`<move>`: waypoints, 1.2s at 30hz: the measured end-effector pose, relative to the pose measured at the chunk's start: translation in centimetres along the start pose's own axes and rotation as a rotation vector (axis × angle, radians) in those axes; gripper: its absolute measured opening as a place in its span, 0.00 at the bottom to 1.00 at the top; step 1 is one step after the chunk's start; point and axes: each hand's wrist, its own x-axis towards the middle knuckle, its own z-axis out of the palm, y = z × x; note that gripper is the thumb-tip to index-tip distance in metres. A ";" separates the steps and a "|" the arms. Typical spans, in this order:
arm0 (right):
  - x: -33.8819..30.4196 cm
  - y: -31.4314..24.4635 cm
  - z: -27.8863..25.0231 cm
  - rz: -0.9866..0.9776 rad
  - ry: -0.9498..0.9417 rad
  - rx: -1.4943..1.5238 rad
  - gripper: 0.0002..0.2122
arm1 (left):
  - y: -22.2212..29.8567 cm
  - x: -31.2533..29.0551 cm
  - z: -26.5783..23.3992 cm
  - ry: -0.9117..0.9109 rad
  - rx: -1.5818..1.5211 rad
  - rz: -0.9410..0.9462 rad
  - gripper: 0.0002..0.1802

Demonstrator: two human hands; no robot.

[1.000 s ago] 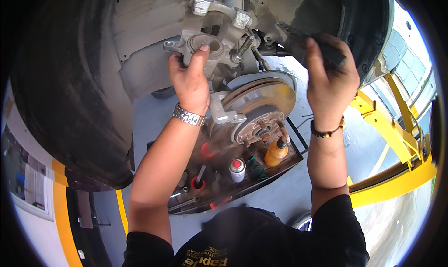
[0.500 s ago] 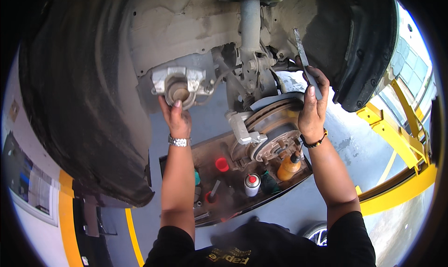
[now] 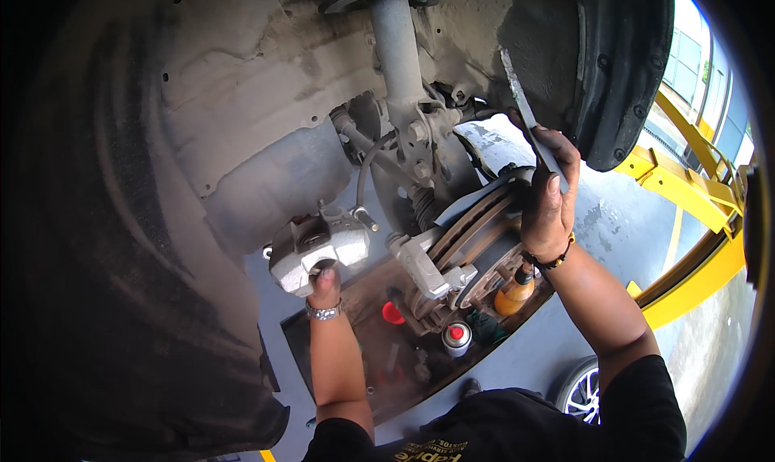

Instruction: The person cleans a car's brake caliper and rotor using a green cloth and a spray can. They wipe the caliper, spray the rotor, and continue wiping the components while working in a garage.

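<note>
Left hand (image 3: 325,284): grasping the brake caliper, thumb at a lower opening, fingers hidden behind the body; best to carry the whole weight from beneath, wrist straight.
Brake caliper (image 3: 339,244): held up left of the brake disc, apart from the bracket; blocky cast metal, bright silver on its flats, dark recesses between rounded lobes.
Hose (image 3: 361,171): dark, rubbery-looking, curving down toward the caliper's right side; keep it slack, without twist or pull.
Strut (image 3: 395,54): smooth grey tube, dusty, upright.
Bracket (image 3: 424,268): pale, angular metal beside the disc's edge.
Spray can (image 3: 457,342): white cylinder, red cap.
Brake disc (image 3: 468,232): round, its grooved edge rust-brown.
Orange bottle (image 3: 514,294): rounded body, dark top.
Right hand (image 3: 549,212): gripping the flat blade between thumb and fingers; a firm pinch, tip turned away from rubber, serves well.
Flat blade (image 3: 518,90): thin, straight strip, scuffed pale toward its raised tip.
</note>
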 end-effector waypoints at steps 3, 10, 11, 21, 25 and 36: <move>0.1 -1.5 0.6 0.041 0.007 0.030 0.30 | -0.5 -0.4 -2.6 -0.064 0.082 -0.022 0.55; -0.3 -0.8 -0.1 0.020 0.031 -0.001 0.29 | 1.0 0.6 0.8 -0.083 -0.059 0.025 0.38; -0.3 -0.7 -0.1 0.017 0.035 -0.004 0.29 | 1.1 0.6 0.9 -0.088 -0.101 0.020 0.34; 0.2 -1.0 0.6 -0.088 -0.022 0.027 0.27 | 5.1 2.6 4.4 -0.192 -0.221 -0.002 0.31; 0.1 -1.8 0.3 -0.059 -0.072 -0.016 0.26 | 7.4 4.2 6.0 -0.241 -0.092 -0.017 0.32; 0.9 -1.5 0.8 -0.122 -0.085 -0.121 0.23 | 7.9 0.6 7.5 -0.184 0.021 0.019 0.38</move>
